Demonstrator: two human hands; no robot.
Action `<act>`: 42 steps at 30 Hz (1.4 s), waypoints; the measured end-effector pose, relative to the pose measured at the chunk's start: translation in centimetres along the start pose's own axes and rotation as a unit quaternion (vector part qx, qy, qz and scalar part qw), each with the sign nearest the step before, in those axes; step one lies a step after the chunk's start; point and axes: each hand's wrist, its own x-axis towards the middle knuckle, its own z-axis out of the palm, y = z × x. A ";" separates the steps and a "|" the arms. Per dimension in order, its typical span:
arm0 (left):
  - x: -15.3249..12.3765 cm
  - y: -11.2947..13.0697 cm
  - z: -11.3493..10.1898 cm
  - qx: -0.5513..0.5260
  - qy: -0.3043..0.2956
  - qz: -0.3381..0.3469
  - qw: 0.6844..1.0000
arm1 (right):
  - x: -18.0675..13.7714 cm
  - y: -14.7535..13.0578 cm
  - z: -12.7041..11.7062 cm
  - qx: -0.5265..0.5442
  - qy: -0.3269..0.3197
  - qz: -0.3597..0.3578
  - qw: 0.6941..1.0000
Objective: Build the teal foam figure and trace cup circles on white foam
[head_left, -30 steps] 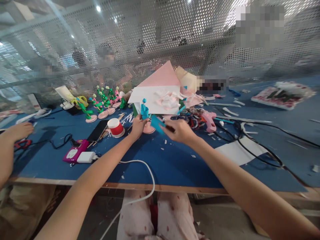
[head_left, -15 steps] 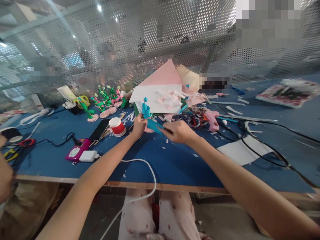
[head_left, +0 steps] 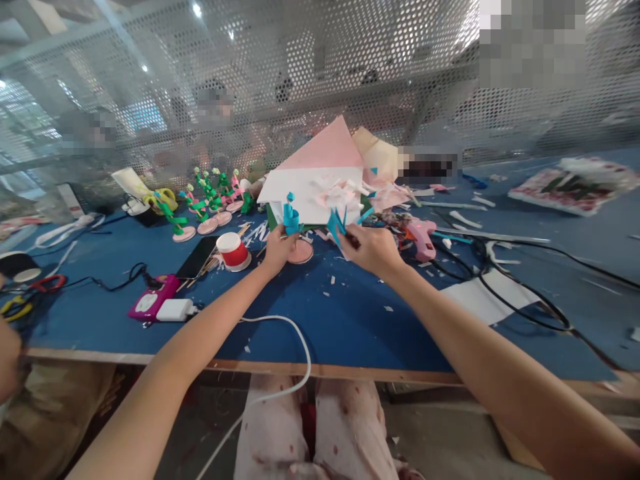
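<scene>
My left hand [head_left: 278, 252] is closed at the base of a small upright figure made of curled blue paper [head_left: 290, 219]. Just beside its fingers is a round pink disc [head_left: 301, 251]; whether it is joined to the blue figure I cannot tell. A little to the right, my right hand [head_left: 373, 250] pinches blue paper strips [head_left: 337, 225] that fan upward from the fingertips. Something dark shows in the curl of that hand, too unclear to name.
Green paper plants on pink discs [head_left: 184, 233] stand at the back left. A red-and-white paper cup [head_left: 233, 251], a phone [head_left: 198, 258] and a magenta device [head_left: 155, 298] lie left. A pink glue gun [head_left: 423, 239], cables and paper scraps lie right. Another person's arm shows far left.
My right hand has moved right and slightly up, away from the left hand. Its blue paper, stretched toward the figure before, now points upward. My left hand has stayed almost in place.
</scene>
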 end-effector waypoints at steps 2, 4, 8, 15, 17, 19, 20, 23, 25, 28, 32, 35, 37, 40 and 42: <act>0.1 -0.2 0.0 -0.005 -0.005 -0.006 1.000 | -0.1 -0.3 0.0 0.040 -0.043 -0.053 0.997; 0.2 -0.4 0.0 -0.013 -0.014 -0.010 1.000 | -0.2 -0.7 0.1 0.095 -0.097 -0.124 0.983; 0.2 -0.4 -0.1 0.004 -0.004 0.012 1.000 | 0.1 -0.1 0.1 0.048 -0.054 -0.024 0.997; 0.1 -0.2 -0.2 -0.009 -0.015 0.000 1.000 | -0.1 -0.4 0.5 0.044 -0.108 -0.129 0.985; 0.1 -0.2 -0.2 -0.003 -0.012 0.006 1.000 | -0.2 -0.2 0.6 0.036 -0.100 -0.117 0.987; 0.1 -0.2 -0.2 0.012 -0.006 0.013 1.000 | -0.1 0.4 0.6 -0.001 -0.052 -0.034 0.998; 0.1 -0.1 -0.2 0.017 -0.002 0.013 1.000 | 0.0 0.7 0.6 -0.016 -0.031 0.003 0.999; 0.1 -0.1 -0.1 0.015 -0.001 0.006 1.000 | -0.1 0.4 0.5 -0.001 -0.030 -0.015 0.999; 0.1 -0.1 -0.1 0.008 0.000 0.000 1.000 | -0.3 -0.3 0.5 0.034 -0.060 -0.094 0.993; 0.0 -0.1 0.0 0.002 0.001 0.003 1.000 | -0.3 -0.6 0.5 0.019 -0.062 -0.119 0.991; 0.0 0.0 0.0 -0.002 -0.003 0.010 1.000 | 0.2 0.5 0.5 -0.063 -0.053 0.042 0.996; 0.1 0.1 -0.2 0.015 0.001 0.011 1.000 | 0.4 0.4 0.6 -0.069 -0.097 0.102 0.988; 0.1 0.1 -0.3 0.021 -0.004 0.019 1.000 | 0.3 0.0 0.9 -0.062 -0.108 0.116 0.985; 0.1 0.1 -0.3 0.026 -0.003 0.028 0.999 | -0.1 -0.1 1.6 -0.052 -0.112 0.107 0.987; 0.1 0.2 -0.3 0.032 0.001 0.024 0.999 | -0.3 0.3 2.1 -0.038 -0.136 0.084 0.986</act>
